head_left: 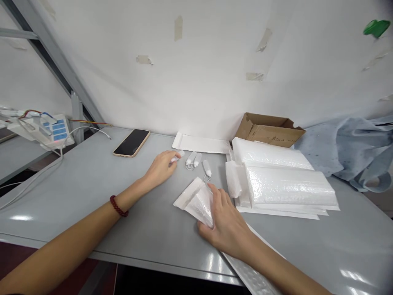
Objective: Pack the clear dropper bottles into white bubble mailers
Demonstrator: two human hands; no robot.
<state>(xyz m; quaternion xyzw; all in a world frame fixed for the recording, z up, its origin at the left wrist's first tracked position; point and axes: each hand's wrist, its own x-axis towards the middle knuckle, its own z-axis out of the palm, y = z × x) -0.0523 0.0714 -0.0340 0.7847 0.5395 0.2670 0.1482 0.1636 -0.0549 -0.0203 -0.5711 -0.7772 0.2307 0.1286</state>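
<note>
My left hand (160, 168) reaches across the grey table (92, 196) and pinches a small white capsule-shaped item (178, 156). Three more of these small white items (198, 162), with thin wire loops, lie just to its right. My right hand (225, 223) grips a white bubble mailer (195, 197) near the middle of the table, fingers curled round its lower edge. A dark red bead bracelet (118, 206) sits on my left wrist.
A stack of white bubble mailers (282, 180) lies to the right, with an open cardboard box (268, 129) behind it. A phone (131, 142) lies face up at the back left, a power strip (50, 129) with cables further left. Blue cloth (350, 145) sits far right. A flat white envelope (201, 143) rests by the wall.
</note>
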